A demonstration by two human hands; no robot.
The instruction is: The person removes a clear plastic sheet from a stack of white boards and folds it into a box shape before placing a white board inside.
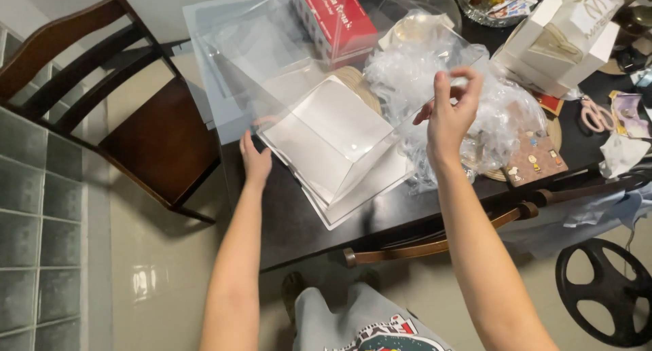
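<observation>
One clear box [326, 86] is pinched at its upper edge by the right hand [449, 113]; its lower corner is gripped by the left hand [256, 159]. One white base [339, 147] lies between them.

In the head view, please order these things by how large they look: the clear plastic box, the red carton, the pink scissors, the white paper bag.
1. clear plastic box, by far the largest
2. white paper bag
3. red carton, cut off by the frame's top edge, so its rank against the bag is unsure
4. pink scissors, smallest
</observation>
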